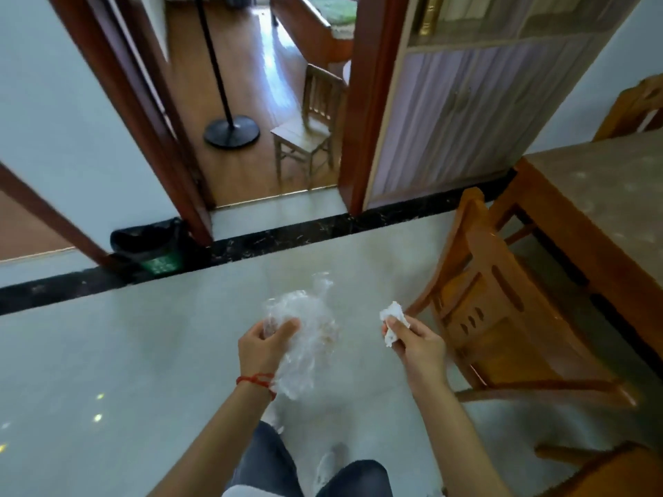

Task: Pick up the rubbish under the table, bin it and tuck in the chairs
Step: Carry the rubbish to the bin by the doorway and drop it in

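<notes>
Rubbish is in both hands, held out over the pale tiled floor (143, 353). The left hand (263, 347), with a red string bracelet (256, 381) at the wrist, has its fingers and thumb curled round a crumpled clear plastic bag (305, 338), which bulges above the thumb and hangs down past the wrist. The right hand (412, 340) pinches a wad of white tissue (393, 319) between thumb and fingers, the paper sticking up above the thumb. The two hands are near each other but apart.

A bin (150, 245) with a black liner and a green body stands on the floor against the wall, just left of the dark wooden door frame (172, 138), well ahead of the hands. To the right, a wooden dining chair (502, 317) stands pulled out from the table (602, 195), its back toward the hands and its seat only partly under the tabletop edge. A second chair (638, 109) shows at the far side of the table, and part of another (602, 471) at the lower right corner.

Through the doorway lie a wooden floor, a small wooden chair (308, 134) and the round black base of a floor stand (231, 132). Grey trouser legs (265, 457) show at the bottom of the view.
</notes>
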The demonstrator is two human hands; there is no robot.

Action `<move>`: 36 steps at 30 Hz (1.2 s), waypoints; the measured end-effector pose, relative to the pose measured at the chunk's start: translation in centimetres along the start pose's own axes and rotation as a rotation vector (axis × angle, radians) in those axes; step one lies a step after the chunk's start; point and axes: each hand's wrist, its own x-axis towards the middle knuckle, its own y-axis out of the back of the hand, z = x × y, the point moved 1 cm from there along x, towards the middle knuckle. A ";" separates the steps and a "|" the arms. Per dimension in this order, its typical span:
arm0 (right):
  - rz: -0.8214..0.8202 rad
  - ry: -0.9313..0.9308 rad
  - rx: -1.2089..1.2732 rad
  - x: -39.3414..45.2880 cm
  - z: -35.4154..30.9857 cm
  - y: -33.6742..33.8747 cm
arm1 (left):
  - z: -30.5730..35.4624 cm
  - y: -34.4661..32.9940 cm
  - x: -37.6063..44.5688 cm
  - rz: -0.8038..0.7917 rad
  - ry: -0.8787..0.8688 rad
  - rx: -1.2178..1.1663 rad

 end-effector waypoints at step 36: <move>-0.397 -0.129 -0.163 -11.0 12.6 -37.4 | -0.5 36.9 13.6 0.472 0.039 -0.150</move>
